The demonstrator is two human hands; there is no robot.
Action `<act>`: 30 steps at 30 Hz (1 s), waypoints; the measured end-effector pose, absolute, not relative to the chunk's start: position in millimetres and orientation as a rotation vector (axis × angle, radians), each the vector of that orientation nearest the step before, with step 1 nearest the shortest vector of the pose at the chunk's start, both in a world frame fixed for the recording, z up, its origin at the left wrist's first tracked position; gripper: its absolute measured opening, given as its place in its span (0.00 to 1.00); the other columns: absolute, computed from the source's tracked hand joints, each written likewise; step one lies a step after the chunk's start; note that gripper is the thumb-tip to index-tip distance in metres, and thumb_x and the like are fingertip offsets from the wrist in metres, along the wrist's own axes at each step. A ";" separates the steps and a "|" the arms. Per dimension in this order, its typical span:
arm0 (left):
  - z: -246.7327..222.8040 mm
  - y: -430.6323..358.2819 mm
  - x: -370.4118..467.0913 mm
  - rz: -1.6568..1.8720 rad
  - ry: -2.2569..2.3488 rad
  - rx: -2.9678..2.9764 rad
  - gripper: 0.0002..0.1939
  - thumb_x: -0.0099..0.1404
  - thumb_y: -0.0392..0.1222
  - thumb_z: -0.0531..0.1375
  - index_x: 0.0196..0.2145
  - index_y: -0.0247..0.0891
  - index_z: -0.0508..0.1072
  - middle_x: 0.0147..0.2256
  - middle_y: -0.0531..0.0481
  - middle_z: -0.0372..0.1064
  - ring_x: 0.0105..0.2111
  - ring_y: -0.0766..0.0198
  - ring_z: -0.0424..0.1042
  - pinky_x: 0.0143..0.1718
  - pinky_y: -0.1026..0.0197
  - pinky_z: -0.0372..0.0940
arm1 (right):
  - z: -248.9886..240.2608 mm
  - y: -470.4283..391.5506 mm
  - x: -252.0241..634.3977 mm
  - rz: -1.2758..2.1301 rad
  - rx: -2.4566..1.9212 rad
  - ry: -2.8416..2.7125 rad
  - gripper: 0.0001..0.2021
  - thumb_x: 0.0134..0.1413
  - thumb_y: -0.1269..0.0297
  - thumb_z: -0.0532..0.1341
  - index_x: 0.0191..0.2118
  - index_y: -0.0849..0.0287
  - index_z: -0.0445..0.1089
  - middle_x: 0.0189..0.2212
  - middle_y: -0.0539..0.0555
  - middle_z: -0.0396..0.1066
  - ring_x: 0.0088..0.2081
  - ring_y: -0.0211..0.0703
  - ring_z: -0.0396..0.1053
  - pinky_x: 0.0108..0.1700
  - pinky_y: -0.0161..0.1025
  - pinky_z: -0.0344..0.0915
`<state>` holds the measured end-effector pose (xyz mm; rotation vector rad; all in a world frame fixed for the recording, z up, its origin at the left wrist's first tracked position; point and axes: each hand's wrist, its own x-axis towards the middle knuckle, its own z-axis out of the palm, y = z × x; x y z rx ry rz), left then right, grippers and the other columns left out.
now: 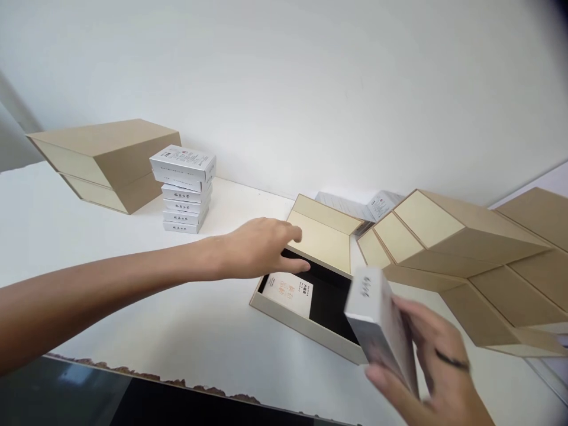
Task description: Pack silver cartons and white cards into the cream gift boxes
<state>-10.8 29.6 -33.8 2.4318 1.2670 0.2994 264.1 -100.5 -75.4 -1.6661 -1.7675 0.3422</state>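
An open gift box (306, 330) with a cream lid (320, 229) folded back lies on the white table. Inside its black interior, one small white box (289, 293) fills the left part. My left hand (270, 247) hovers over the box's rear left edge, thumb and fingers apart, holding nothing. At the right, my right hand (432, 361) grips another small white box (377, 325) between thumb and fingers, tilted above the open box's right end. A dark ring is on one finger of that hand.
Several small white boxes (184, 189) are stacked at the left beside large tan boxes (106, 160). More tan boxes (461, 248) stand at the right. Behind the lid lies a grey-white printed carton (381, 204). The table's front edge (177, 381) is ragged.
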 end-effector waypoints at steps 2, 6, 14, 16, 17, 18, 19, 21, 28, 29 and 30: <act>-39.6 24.5 -24.2 0.331 1.311 2.292 0.32 0.62 0.70 0.55 0.51 0.42 0.70 0.50 0.45 0.73 0.48 0.50 0.72 0.42 0.57 0.64 | -65.4 -69.2 257.0 0.416 -1.689 -1.908 0.36 0.50 0.44 0.67 0.62 0.46 0.55 0.60 0.57 0.61 0.61 0.60 0.60 0.54 0.48 0.68; -48.1 14.7 -49.4 0.114 1.296 2.090 0.47 0.51 0.75 0.60 0.60 0.44 0.61 0.59 0.41 0.64 0.56 0.45 0.66 0.45 0.56 0.65 | -56.9 -27.8 231.7 1.005 -1.673 -2.187 0.29 0.57 0.44 0.61 0.63 0.41 0.57 0.67 0.50 0.51 0.66 0.54 0.52 0.63 0.51 0.58; -67.6 25.4 -52.4 0.127 1.108 1.945 0.58 0.44 0.53 0.73 0.64 0.44 0.43 0.55 0.40 0.66 0.53 0.47 0.69 0.47 0.54 0.67 | -66.5 -53.2 227.1 0.946 -1.960 -1.774 0.35 0.58 0.33 0.51 0.65 0.44 0.52 0.64 0.56 0.57 0.64 0.55 0.55 0.63 0.56 0.56; -81.0 34.0 -46.5 0.195 1.008 1.928 0.59 0.40 0.49 0.75 0.62 0.45 0.45 0.54 0.42 0.67 0.55 0.47 0.68 0.50 0.53 0.66 | -70.7 -56.2 222.8 0.933 -2.064 -1.638 0.37 0.56 0.31 0.51 0.63 0.48 0.54 0.60 0.58 0.63 0.62 0.55 0.59 0.62 0.55 0.57; -88.1 37.7 -43.7 0.226 0.962 1.929 0.58 0.39 0.48 0.75 0.60 0.46 0.46 0.53 0.43 0.66 0.55 0.47 0.67 0.50 0.53 0.66 | -71.9 -56.8 218.1 0.975 -2.086 -1.582 0.37 0.55 0.30 0.50 0.62 0.49 0.55 0.58 0.59 0.66 0.60 0.56 0.62 0.62 0.55 0.57; -94.7 40.4 -41.4 0.255 0.926 1.938 0.56 0.38 0.48 0.75 0.58 0.46 0.48 0.53 0.43 0.66 0.54 0.47 0.68 0.50 0.52 0.66 | -72.3 -57.2 212.2 1.047 -2.081 -1.548 0.38 0.55 0.29 0.49 0.62 0.50 0.55 0.56 0.58 0.69 0.58 0.56 0.64 0.61 0.55 0.57; -100.4 42.1 -39.4 0.282 0.902 1.954 0.54 0.37 0.49 0.75 0.56 0.45 0.49 0.54 0.43 0.65 0.53 0.47 0.68 0.49 0.51 0.66 | -71.9 -57.5 205.6 1.117 -2.057 -1.531 0.38 0.55 0.29 0.48 0.62 0.50 0.54 0.55 0.58 0.71 0.57 0.56 0.66 0.61 0.54 0.57; -108.1 41.8 -37.0 0.330 0.898 1.988 0.51 0.37 0.50 0.75 0.52 0.44 0.50 0.53 0.42 0.64 0.50 0.46 0.69 0.45 0.50 0.68 | -68.9 -58.2 193.2 1.208 -2.007 -1.545 0.41 0.55 0.28 0.48 0.65 0.51 0.50 0.55 0.57 0.71 0.57 0.57 0.66 0.61 0.54 0.57; -114.5 17.1 -31.2 0.437 1.013 2.073 0.48 0.32 0.53 0.75 0.46 0.42 0.52 0.46 0.43 0.63 0.44 0.47 0.68 0.41 0.47 0.68 | -62.8 -61.4 185.4 1.206 -2.105 -1.656 0.48 0.53 0.25 0.45 0.71 0.49 0.37 0.56 0.58 0.70 0.56 0.61 0.66 0.58 0.58 0.58; -116.4 14.1 -30.0 0.447 1.026 2.070 0.48 0.32 0.53 0.74 0.45 0.41 0.52 0.47 0.42 0.62 0.43 0.47 0.68 0.41 0.46 0.68 | -64.2 -61.1 187.0 1.199 -2.128 -1.696 0.48 0.53 0.25 0.45 0.71 0.48 0.36 0.56 0.58 0.70 0.57 0.62 0.66 0.57 0.59 0.58; -118.4 11.6 -29.0 0.453 1.035 2.062 0.49 0.32 0.53 0.74 0.45 0.41 0.52 0.47 0.42 0.61 0.42 0.48 0.68 0.40 0.46 0.68 | -65.8 -60.1 189.1 1.189 -2.139 -1.728 0.48 0.53 0.25 0.44 0.72 0.47 0.34 0.56 0.58 0.70 0.57 0.62 0.65 0.58 0.60 0.58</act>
